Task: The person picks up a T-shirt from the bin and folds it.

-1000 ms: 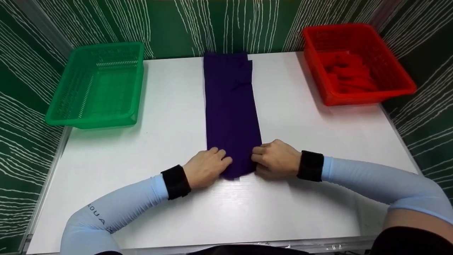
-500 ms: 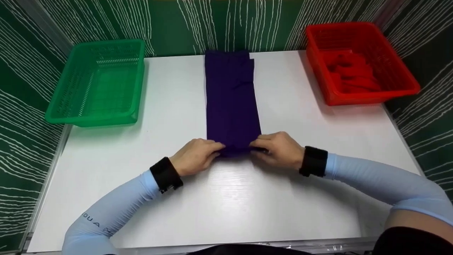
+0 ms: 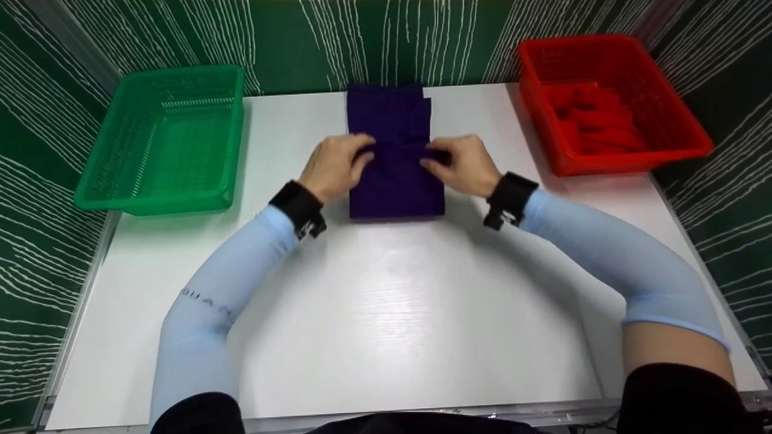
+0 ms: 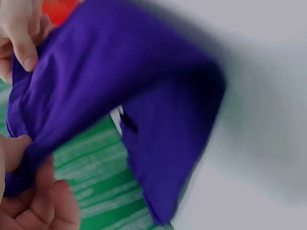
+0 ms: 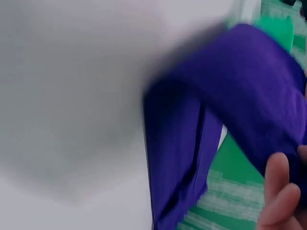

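A dark purple cloth (image 3: 396,190), apparently a garment folded into a strip, lies at the back middle of the white table. Its near part is lifted and doubled back over the far part. My left hand (image 3: 336,164) pinches the left corner of the lifted end between thumb and fingers. On the other side my right hand (image 3: 463,163) pinches the right corner. In the left wrist view the raised cloth (image 4: 115,57) arches above the layer on the table. The right wrist view shows the same arch of cloth (image 5: 244,76) from the other side.
A green plastic basket (image 3: 226,196) stands at the back left, with no contents visible. At the back right is a red basket (image 3: 639,163) holding red cloth (image 3: 603,123). Green walls with white streaks (image 3: 289,48) border the white table (image 3: 386,337).
Both hands have moved away from the body toward the back of the table, carrying the near end of the purple cloth up and over. The cloth's near edge is now a fold farther back.
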Action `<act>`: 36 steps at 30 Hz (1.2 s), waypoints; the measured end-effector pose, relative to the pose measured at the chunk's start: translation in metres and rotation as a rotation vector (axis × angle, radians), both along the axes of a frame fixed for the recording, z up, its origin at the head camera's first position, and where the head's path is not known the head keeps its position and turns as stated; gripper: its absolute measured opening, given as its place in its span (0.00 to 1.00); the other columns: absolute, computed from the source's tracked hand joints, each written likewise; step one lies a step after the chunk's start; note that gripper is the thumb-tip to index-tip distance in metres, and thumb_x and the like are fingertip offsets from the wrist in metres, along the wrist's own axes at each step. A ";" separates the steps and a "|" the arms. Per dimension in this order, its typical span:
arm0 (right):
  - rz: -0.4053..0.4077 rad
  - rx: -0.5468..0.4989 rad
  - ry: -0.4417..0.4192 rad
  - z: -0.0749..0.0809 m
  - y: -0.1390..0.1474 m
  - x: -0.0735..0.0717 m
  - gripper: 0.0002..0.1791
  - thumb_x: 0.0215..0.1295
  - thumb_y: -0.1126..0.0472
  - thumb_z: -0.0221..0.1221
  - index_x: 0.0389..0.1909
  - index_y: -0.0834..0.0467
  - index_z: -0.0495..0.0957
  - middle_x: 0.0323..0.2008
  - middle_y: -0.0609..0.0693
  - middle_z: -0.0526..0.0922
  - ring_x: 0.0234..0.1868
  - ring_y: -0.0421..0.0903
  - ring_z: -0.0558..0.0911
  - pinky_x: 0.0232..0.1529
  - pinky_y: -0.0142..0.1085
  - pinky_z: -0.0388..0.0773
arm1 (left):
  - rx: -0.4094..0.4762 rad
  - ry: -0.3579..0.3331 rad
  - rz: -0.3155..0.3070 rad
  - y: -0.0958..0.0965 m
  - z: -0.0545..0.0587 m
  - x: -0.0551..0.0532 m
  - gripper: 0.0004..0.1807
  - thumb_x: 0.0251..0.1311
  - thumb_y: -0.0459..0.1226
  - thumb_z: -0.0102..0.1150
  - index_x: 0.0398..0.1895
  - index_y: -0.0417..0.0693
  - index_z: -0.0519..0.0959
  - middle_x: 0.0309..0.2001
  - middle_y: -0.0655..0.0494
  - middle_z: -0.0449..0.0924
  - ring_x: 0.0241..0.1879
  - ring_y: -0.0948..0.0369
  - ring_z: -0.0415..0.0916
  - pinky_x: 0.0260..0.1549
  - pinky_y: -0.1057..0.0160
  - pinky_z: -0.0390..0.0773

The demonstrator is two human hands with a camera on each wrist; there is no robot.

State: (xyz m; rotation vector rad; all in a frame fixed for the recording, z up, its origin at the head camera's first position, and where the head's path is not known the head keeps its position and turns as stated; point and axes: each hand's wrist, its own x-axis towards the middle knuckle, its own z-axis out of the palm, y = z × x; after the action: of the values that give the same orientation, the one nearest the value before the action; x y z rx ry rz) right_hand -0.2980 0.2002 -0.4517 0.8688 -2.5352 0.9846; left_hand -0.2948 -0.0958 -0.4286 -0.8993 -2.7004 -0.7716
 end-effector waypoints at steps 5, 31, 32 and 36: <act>-0.141 0.063 -0.124 0.002 -0.010 -0.042 0.17 0.72 0.57 0.71 0.53 0.65 0.89 0.49 0.61 0.93 0.44 0.57 0.90 0.52 0.51 0.85 | -0.069 -0.034 0.161 0.010 -0.003 -0.045 0.16 0.81 0.43 0.60 0.63 0.47 0.86 0.58 0.48 0.91 0.56 0.48 0.89 0.58 0.48 0.85; 0.092 0.550 -0.300 -0.042 -0.057 -0.046 0.44 0.87 0.37 0.36 0.88 0.66 0.46 0.88 0.68 0.41 0.88 0.68 0.46 0.83 0.68 0.53 | -0.616 -0.297 0.100 0.038 -0.061 -0.048 0.74 0.59 0.83 0.50 0.91 0.49 0.32 0.90 0.45 0.23 0.89 0.40 0.25 0.84 0.32 0.45; 0.104 0.601 -0.343 -0.045 -0.059 -0.045 0.47 0.86 0.34 0.33 0.89 0.64 0.41 0.89 0.66 0.37 0.89 0.66 0.42 0.85 0.67 0.48 | -0.636 -0.311 0.093 0.039 -0.067 -0.050 0.74 0.59 0.83 0.49 0.90 0.50 0.30 0.90 0.45 0.22 0.89 0.41 0.24 0.84 0.32 0.43; 0.114 0.738 -0.459 -0.050 -0.062 -0.043 0.51 0.84 0.28 0.28 0.89 0.59 0.28 0.89 0.58 0.26 0.90 0.60 0.31 0.87 0.65 0.35 | -0.677 -0.358 0.085 0.041 -0.086 -0.055 0.73 0.60 0.83 0.48 0.90 0.54 0.26 0.90 0.46 0.22 0.89 0.41 0.23 0.84 0.30 0.40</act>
State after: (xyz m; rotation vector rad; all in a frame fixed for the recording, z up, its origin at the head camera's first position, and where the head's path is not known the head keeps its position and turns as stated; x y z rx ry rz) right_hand -0.3407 0.1384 -0.5018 1.0657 -3.3545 0.2512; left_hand -0.3496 -0.0552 -0.5150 -0.8054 -3.3664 0.0378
